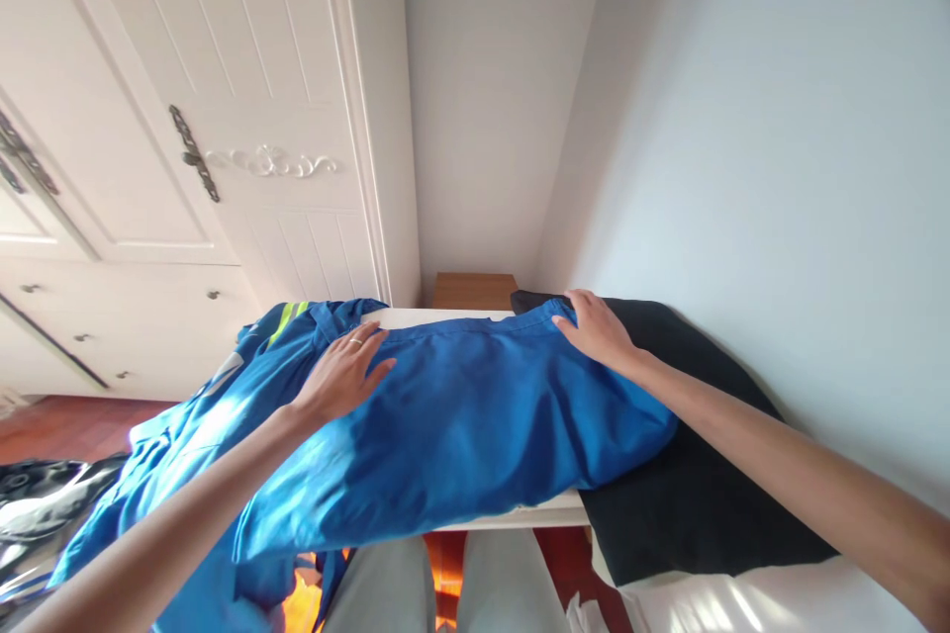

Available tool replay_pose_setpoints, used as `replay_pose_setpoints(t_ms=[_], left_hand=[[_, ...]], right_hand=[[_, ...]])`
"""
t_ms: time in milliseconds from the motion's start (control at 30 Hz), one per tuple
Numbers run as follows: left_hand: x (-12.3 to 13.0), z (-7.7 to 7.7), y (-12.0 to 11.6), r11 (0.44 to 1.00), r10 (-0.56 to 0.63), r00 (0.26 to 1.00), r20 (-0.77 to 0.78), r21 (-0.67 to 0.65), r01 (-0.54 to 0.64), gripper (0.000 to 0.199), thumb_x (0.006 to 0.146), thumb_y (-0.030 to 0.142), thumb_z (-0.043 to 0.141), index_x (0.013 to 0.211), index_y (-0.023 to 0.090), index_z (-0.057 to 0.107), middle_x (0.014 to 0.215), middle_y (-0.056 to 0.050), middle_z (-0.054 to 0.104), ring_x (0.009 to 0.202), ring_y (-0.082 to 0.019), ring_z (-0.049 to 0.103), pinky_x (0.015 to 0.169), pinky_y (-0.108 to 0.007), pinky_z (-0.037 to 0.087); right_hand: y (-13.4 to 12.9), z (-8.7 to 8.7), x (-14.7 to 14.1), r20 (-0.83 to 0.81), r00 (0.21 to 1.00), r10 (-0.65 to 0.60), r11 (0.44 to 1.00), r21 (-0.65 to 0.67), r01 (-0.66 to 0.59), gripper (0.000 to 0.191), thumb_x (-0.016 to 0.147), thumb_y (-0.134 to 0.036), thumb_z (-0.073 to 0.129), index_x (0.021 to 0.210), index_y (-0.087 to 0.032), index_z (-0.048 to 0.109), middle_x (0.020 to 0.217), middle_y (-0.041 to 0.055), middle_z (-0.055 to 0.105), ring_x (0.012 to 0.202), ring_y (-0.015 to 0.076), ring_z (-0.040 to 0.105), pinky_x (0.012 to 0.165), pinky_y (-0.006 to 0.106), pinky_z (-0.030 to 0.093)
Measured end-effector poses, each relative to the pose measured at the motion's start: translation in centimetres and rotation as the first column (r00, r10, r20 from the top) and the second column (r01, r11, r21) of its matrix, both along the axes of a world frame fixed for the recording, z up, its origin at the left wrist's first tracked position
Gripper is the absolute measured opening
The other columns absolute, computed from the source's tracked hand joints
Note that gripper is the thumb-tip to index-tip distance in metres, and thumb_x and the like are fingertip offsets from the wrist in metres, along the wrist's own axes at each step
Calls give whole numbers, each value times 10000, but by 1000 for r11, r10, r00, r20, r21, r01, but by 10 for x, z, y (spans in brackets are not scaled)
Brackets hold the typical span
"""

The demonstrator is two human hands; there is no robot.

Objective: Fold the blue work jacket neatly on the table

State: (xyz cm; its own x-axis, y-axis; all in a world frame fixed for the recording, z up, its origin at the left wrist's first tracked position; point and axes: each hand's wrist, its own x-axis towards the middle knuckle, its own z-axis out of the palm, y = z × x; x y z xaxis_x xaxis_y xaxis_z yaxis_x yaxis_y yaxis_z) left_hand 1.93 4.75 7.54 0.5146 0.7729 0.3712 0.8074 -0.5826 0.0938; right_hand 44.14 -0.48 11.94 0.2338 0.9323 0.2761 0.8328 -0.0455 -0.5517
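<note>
A blue garment is spread across a white surface, with several folds and wrinkles. Its left part hangs down at the lower left and shows yellow-green stripes near the top. My left hand lies on the upper left of the cloth, palm down with fingers apart, a ring on one finger. At the garment's upper right corner, my right hand rests on the cloth edge, thumb apart from the fingers. Black fabric lies under and beside the garment's right end.
A white wardrobe with dark metal handles stands at the left. Behind the surface is a wooden piece, and a pale wall rises at the right. Dark and silvery items sit at the lower left. White bedding is at the lower right.
</note>
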Motion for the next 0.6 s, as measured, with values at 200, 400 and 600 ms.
replay_pose_setpoints(t_ms=[200,400,600], left_hand=[[55,-30,2,973,-123,992,26,-194,125,721,952,637,309,1482,164,430,1585,-155,357,1510,-287,213,1219,-465,221],[50,-61,16,920,-74,989,128,-373,118,754,947,642,289,1509,151,394,1605,-124,303,1508,-263,215,1235,-454,157],[37,-65,27,852,169,823,543,-499,155,782,916,715,271,1397,166,553,1472,-90,531,1404,-257,441,1185,-356,307]], right_hand=[[-13,-30,-113,434,774,461,867,-33,-498,553,954,-462,523,1398,-132,524,1489,200,467,1417,344,380,1190,524,273],[-21,-78,-120,471,618,630,761,-218,-611,652,957,-597,456,1440,-161,502,1537,178,414,1449,325,347,1205,525,247],[-14,-50,-38,315,818,481,873,-255,-415,576,918,-491,585,1387,-156,563,1517,159,449,1448,349,341,1218,539,206]])
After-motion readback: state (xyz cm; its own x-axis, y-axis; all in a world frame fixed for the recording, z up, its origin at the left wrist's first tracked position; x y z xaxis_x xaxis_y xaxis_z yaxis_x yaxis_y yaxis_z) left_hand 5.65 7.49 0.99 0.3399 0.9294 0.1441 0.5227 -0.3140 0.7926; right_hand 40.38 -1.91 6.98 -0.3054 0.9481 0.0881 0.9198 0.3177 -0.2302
